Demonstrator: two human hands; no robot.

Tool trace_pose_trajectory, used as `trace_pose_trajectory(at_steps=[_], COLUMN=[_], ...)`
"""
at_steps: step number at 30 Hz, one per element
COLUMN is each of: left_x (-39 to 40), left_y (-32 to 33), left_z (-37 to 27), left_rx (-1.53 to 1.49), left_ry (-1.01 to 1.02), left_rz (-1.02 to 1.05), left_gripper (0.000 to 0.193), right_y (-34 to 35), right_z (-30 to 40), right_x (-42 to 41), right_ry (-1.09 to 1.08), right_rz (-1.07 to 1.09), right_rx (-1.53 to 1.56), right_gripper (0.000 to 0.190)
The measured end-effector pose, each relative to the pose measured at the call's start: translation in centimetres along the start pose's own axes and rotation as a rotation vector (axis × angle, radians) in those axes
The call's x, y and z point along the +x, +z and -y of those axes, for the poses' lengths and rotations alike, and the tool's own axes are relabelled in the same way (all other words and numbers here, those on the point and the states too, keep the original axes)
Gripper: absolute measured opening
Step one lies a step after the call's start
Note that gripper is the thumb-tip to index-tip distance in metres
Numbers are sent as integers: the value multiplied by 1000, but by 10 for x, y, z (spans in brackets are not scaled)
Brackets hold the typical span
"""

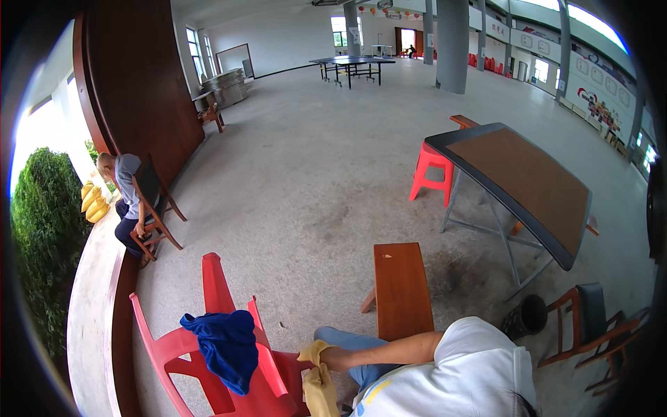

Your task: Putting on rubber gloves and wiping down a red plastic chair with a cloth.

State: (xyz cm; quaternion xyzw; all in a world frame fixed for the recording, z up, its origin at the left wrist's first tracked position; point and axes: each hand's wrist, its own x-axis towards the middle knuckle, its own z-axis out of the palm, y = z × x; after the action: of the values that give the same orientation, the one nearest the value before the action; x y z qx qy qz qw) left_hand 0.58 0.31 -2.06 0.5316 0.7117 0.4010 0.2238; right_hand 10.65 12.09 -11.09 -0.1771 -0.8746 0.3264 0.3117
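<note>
My right hand [334, 358] is closed on a yellow-tan cloth [320, 391], which hangs down in folds beside a red plastic chair [180, 339]. My left hand is out of view. A crumpled dark blue cloth [224, 349] lies draped on the chair, left of my right hand. My leg in blue jeans [333, 336] shows just beyond the hand, close to a brown wooden bench [401, 286].
A folding table [521, 172] with a brown top stands right, a red stool [435, 172] beside it. Nearer are a black bin [526, 315] and wooden chairs [578, 323]. Another person [127, 193] sits at left by a ledge [94, 292]. A table-tennis table [349, 61] stands far back.
</note>
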Motion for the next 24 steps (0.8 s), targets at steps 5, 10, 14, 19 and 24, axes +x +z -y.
trace_pose_trajectory(at_steps=[5, 10, 14, 19, 24], left_x=[-1, -9, -16, -18, -13], left_y=[5, -3, -8, -5, -13], left_z=[-7, -35, -45, -31, -57], left_rx=[-17, -94, -168, -87, -124], left_ry=[25, -80, -110, 17, 14], left_rz=[-80, -24, 35, 131, 154], left_gripper=[31, 30, 31, 34, 32], right_y=[-13, -23, -61, 8, -41], right_z=[-9, 18, 71, -17, 18], right_x=[11, 35, 49, -14, 12], right_ry=[244, 900, 1005, -90, 153], right_rz=[567, 632, 341, 46, 598], right_rx=[400, 1381, 1227, -58, 107], right_gripper=[38, 34, 43, 56, 46])
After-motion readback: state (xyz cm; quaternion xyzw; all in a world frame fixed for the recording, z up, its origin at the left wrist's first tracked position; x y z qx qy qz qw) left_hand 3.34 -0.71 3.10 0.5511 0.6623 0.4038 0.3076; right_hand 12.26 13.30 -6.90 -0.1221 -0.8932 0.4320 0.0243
